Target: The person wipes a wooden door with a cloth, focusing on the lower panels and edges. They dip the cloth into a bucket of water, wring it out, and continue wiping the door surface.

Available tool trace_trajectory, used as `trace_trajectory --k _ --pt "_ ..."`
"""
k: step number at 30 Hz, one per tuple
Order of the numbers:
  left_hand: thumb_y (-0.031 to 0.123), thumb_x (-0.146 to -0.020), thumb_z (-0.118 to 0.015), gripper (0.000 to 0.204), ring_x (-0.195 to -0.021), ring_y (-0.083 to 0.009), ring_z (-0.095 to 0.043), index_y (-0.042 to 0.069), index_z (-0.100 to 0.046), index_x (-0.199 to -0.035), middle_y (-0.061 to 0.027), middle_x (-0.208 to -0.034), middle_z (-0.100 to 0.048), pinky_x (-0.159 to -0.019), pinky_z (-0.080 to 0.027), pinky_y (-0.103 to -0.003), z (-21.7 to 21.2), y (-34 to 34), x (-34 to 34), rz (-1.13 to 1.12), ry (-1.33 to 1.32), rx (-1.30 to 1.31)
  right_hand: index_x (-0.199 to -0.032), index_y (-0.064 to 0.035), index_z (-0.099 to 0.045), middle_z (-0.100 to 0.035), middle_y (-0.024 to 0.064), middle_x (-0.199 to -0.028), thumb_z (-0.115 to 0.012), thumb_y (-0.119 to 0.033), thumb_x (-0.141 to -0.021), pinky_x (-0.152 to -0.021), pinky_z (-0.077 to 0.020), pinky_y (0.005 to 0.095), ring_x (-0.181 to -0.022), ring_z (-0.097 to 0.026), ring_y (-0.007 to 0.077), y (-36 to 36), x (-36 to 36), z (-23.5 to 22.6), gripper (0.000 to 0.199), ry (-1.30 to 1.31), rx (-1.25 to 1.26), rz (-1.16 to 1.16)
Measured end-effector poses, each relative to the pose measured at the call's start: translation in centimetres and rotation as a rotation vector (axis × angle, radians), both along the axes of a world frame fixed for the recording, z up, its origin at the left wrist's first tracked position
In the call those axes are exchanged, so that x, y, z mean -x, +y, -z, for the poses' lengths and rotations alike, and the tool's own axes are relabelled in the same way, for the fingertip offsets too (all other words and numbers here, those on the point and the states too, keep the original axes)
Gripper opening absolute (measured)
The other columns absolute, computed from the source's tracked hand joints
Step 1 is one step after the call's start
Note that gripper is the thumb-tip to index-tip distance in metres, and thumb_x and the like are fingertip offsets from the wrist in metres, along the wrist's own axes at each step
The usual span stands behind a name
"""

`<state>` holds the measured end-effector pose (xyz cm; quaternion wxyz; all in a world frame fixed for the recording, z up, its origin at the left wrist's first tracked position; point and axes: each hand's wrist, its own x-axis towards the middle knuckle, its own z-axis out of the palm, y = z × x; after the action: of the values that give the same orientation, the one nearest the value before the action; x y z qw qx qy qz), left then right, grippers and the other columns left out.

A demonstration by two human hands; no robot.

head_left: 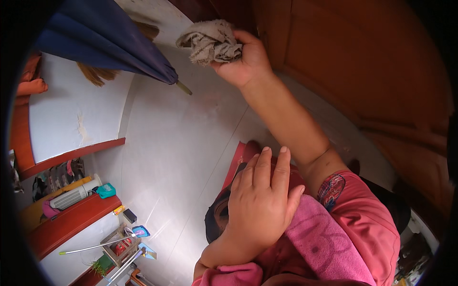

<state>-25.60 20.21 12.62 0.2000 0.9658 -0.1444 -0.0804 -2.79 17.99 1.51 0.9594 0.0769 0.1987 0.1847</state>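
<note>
Gripping one crumpled grey rag (211,42) in right hand (243,59), far, against brown door (343,52); left hand (260,200) open, flat on knee; one blue umbrella (109,38) far left.

The light is soft and even, like daylight, and the scene is quite bright. The pale floor (181,143) shows a weak sheen in the middle and no hard shadows. The wooden door (362,62) at the far right is darker. A black round border closes the picture, and straight edges bend strongly near it. The near left hand (262,200) looks slightly soft.
</note>
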Motion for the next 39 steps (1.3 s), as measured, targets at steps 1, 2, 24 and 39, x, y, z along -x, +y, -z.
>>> trace_trajectory --k 1,2,24,39 --pt "0.027 -0.081 -0.073 0.061 -0.109 -0.0370 -0.059 -0.001 -0.054 -0.132 -0.0236 -0.125 -0.057 -0.093 -0.048 -0.043 0.0 -0.1 0.0 0.002 -0.015 0.005 -0.123 -0.0013 -0.054 -0.054 0.0147 -0.132 -0.052 -0.011 -0.090 -0.107 -0.0408 0.0496 -0.122 -0.053 0.0326 -0.3 -0.1 -0.6 0.034 -0.013 0.005 0.007" --pt "0.027 -0.081 -0.073 0.061 -0.109 -0.0367 -0.059 -0.001 -0.054 -0.132 -0.0232 -0.125 -0.057 -0.093 -0.048 -0.043 -0.1 -0.2 0.0 0.003 -0.031 0.009 -0.123 -0.0016 -0.054 -0.055 0.0143 -0.132 -0.052 -0.010 -0.090 -0.107 -0.0410 0.0495 -0.121 -0.053 0.0328 -0.6 -0.2 -1.1 0.034 -0.025 0.010 0.014" --pt "0.021 -0.083 -0.071 0.041 -0.100 -0.0352 -0.063 0.001 -0.062 -0.118 -0.0187 -0.113 -0.065 -0.084 -0.053 -0.042 0.9 -0.1 -0.3 -0.132 -0.216 0.082 -0.108 0.0035 -0.059 -0.066 0.0143 -0.108 -0.060 -0.009 -0.087 -0.093 -0.0512 0.0448 -0.101 -0.064 0.0276 -2.4 1.0 -11.0 0.024 -0.694 0.365 0.255" --pt "0.023 -0.082 -0.071 0.041 -0.096 -0.0331 -0.065 0.001 -0.064 -0.116 -0.0167 -0.110 -0.066 -0.083 -0.053 -0.041 1.0 -0.8 -0.6 -0.102 -0.253 0.099 -0.124 -0.0184 -0.059 -0.046 0.0191 -0.126 -0.081 -0.008 -0.068 -0.096 -0.0433 0.0454 -0.113 -0.045 0.0398 -0.1 -3.3 -5.9 0.061 -0.865 1.978 1.112"
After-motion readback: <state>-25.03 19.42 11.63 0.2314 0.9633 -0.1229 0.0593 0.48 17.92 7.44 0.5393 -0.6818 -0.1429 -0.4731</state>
